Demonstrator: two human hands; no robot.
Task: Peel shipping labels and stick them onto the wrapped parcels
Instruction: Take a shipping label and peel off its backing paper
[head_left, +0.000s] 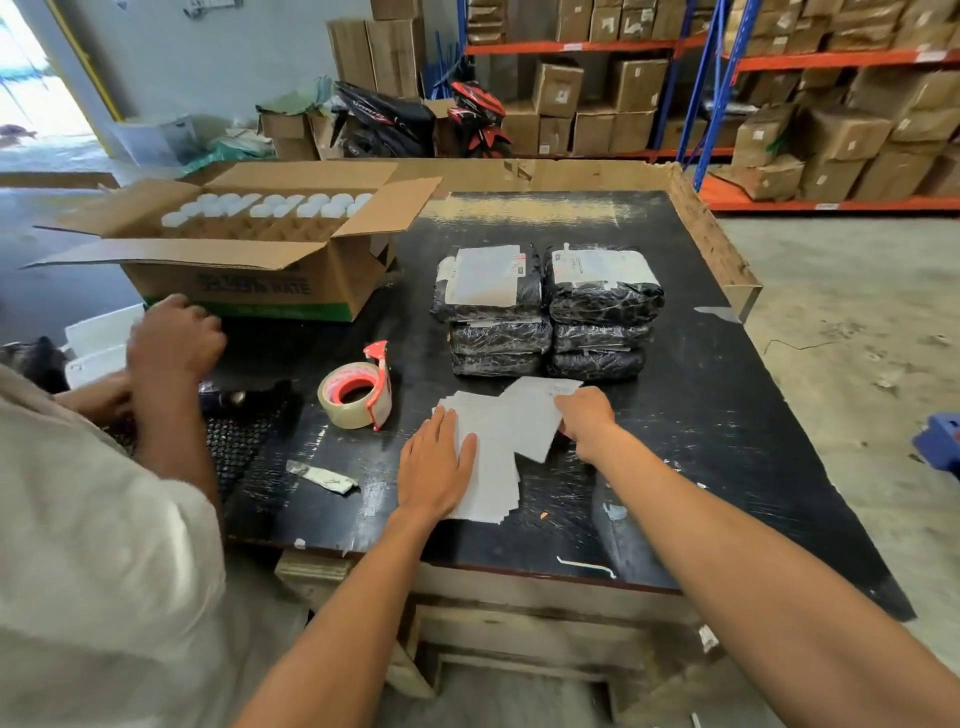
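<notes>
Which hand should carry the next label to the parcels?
Right. The right hand already pinches the top label and sits nearest the parcels; the left hand lies flat on the stack.

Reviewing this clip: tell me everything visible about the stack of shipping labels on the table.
The stack of shipping labels is a fanned pile of white paper sheets, print too faint to read, lying flat on the black table in front of the wrapped parcels. The left hand presses flat on it; the right hand pinches one sheet's edge, lifting it.
</notes>
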